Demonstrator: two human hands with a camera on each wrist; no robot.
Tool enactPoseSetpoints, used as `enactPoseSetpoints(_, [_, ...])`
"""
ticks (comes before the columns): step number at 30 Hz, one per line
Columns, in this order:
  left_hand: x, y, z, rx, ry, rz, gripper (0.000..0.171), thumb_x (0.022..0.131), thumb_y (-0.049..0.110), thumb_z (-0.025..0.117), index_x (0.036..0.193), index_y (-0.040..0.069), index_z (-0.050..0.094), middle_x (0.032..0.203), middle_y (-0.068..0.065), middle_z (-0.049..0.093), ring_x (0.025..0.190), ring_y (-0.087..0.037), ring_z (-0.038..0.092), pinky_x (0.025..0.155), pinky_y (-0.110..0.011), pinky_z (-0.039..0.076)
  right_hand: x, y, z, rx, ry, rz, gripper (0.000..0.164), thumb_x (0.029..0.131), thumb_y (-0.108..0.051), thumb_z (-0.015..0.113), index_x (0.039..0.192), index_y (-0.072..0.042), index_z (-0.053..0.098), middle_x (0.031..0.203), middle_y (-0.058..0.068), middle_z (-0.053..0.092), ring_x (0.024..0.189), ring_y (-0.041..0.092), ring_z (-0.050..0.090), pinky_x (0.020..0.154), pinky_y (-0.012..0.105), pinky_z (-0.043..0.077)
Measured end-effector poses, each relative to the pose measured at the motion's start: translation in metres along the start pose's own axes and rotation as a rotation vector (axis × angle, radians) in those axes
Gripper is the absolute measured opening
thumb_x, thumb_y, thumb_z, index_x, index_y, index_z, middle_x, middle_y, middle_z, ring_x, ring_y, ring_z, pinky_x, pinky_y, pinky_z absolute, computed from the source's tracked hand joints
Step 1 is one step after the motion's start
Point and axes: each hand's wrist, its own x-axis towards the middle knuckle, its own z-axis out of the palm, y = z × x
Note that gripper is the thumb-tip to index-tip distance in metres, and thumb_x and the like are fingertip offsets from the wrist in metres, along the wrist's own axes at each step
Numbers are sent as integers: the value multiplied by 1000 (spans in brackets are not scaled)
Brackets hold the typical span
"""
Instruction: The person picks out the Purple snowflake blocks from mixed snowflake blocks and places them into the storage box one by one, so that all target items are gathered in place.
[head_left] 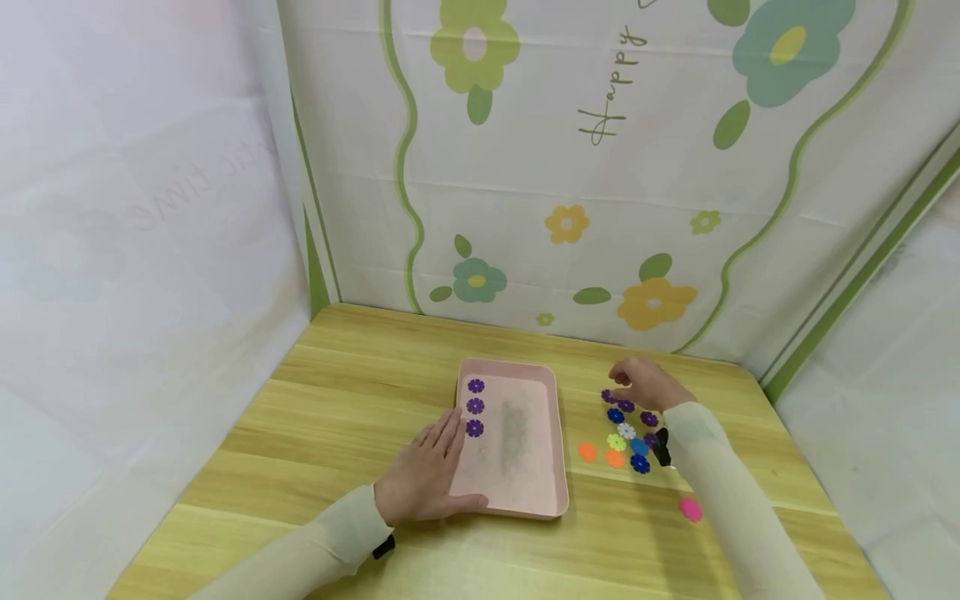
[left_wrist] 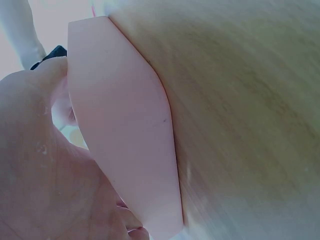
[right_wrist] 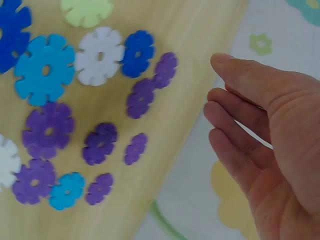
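Note:
Across the near left corner of a pink tray (head_left: 536, 483) lies my left hand (head_left: 423, 479), its fingers fairly straight along the side. The left wrist view has the palm close against the tray's outer wall (left_wrist: 122, 110). Three purple snowflake discs (head_left: 475, 406) form a column inside the tray, along its left side. My right hand (head_left: 647, 385) hovers above the far end of the loose discs, with loosely bent fingers and nothing between them. Below it are several purple snowflake discs (right_wrist: 139, 99), also notched and flat with a central hole.
Right of the tray lie blue discs (head_left: 640, 464), a white disc (head_left: 626, 431), a yellow-green disc (head_left: 617, 442) and orange discs (head_left: 587, 452). A pink disc (head_left: 691, 509) sits apart, nearer me. Printed cloth (head_left: 525, 183) stands behind the wooden table (head_left: 360, 375).

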Motion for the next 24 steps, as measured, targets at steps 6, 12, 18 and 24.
enactPoseSetpoints(6, [0,1,0,10,-3,-3,114,95,82,47,163,-7,29,174,-26,22,162,-41,26,129,-52,33,1,11,20,-9,44,3,36,99,-9,74,128,10,68,123,30,71,111,44,70,95,56,60])
enactPoseSetpoints(12, [1,1,1,17,-3,-4,114,95,84,45,163,-7,29,174,-26,22,162,-40,26,130,-51,33,5,22,41,11,43,60,36,100,-11,73,131,8,67,122,26,73,112,41,71,94,54,61])
enactPoseSetpoints(18, [2,0,1,20,9,2,113,95,83,46,162,-7,30,173,-27,23,161,-41,28,129,-51,34,8,30,53,7,93,56,30,98,-11,75,124,5,72,115,22,76,104,35,74,91,50,63])
enactPoseSetpoints(24, [2,1,-1,24,12,2,114,95,83,46,162,-8,30,173,-27,24,161,-41,28,129,-51,35,10,31,51,51,81,58,30,97,-11,77,121,6,72,110,20,76,98,31,74,88,49,64])
